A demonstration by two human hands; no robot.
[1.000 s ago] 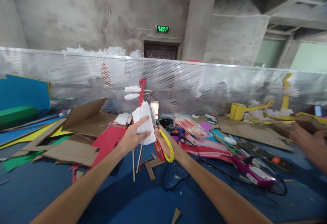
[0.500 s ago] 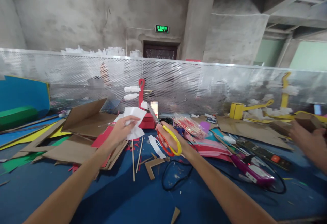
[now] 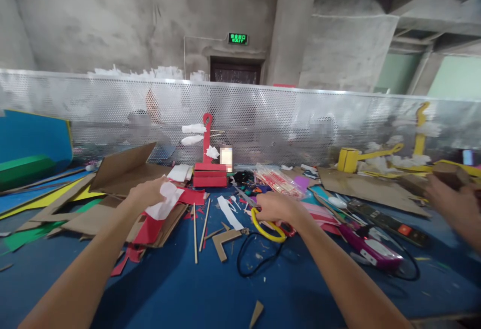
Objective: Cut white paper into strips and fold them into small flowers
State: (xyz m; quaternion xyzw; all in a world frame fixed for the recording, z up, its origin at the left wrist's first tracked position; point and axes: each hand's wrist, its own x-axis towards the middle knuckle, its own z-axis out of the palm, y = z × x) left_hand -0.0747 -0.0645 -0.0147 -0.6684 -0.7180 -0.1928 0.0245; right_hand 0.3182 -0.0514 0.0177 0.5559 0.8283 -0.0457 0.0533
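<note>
My left hand (image 3: pixel 146 194) is closed on a crumpled piece of white paper (image 3: pixel 166 203), above red sheets and cardboard on the left. My right hand (image 3: pixel 276 207) is closed around a pair of scissors (image 3: pixel 271 230) with yellow and orange handles, low over the table, blades pointing away and left. Between and beyond my hands stands a red model (image 3: pixel 210 176) with an upright red strip, white tufts and thin sticks. A cut strip of white paper (image 3: pixel 228 213) lies between my hands, near two wooden sticks (image 3: pixel 195 234).
Folded brown cardboard (image 3: pixel 126 174) lies at left. A bag of sticks (image 3: pixel 280 183), a purple device (image 3: pixel 370 250) and a black cable (image 3: pixel 240 264) lie to the right. Another person's hand (image 3: pixel 449 194) holds a brown block at far right. A perforated metal screen (image 3: pixel 263 118) stands behind.
My left hand has moved left with the white paper, away from the red model. My right hand has moved right and lowered the scissors toward the table.
</note>
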